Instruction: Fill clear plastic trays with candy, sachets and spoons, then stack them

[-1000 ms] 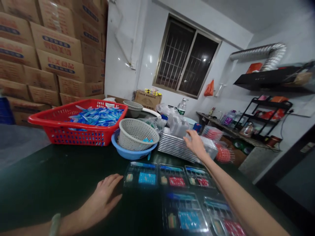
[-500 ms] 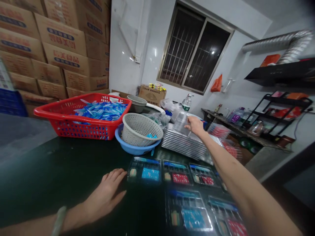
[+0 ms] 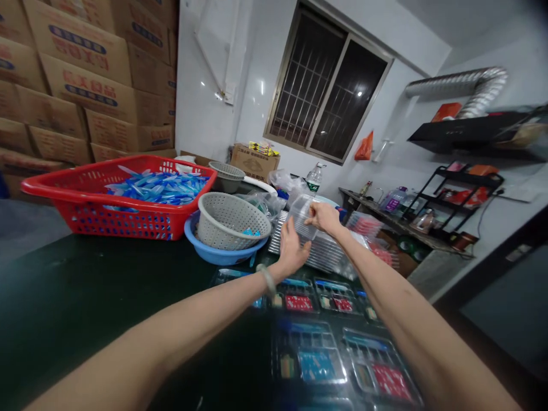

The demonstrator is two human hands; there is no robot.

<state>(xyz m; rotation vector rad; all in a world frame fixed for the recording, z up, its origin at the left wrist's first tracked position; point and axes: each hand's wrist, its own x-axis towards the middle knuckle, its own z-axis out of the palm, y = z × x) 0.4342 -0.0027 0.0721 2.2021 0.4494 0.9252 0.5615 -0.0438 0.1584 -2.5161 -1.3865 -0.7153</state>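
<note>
My right hand point(image 3: 324, 218) pinches the upper edge of some clear plastic trays point(image 3: 301, 216), held tilted over a larger stack of clear trays point(image 3: 327, 251). How many it holds I cannot make out. My left hand point(image 3: 293, 251), with a pale bangle at the wrist, is at the lower left side of the held trays, fingers stretched and thumb apart; whether it touches them is unclear. Below the hands, filled trays lie in rows: one with a blue patterned packet point(image 3: 317, 365), another with a red patterned packet point(image 3: 391, 381). My left forearm partly covers a tray in the back row.
A red basket point(image 3: 124, 220) of blue plastic pieces stands left on the dark green table point(image 3: 107, 285). Beside it a grey colander point(image 3: 226, 228) sits in a blue basin point(image 3: 222, 257). Behind are a carton point(image 3: 253, 165) and a water bottle point(image 3: 314, 178). Stacked cartons point(image 3: 85, 85) line the left.
My left hand has risen from the table beside the filled trays and reached across to the clear trays. My right hand keeps hold of them, and the view has swung slightly right.
</note>
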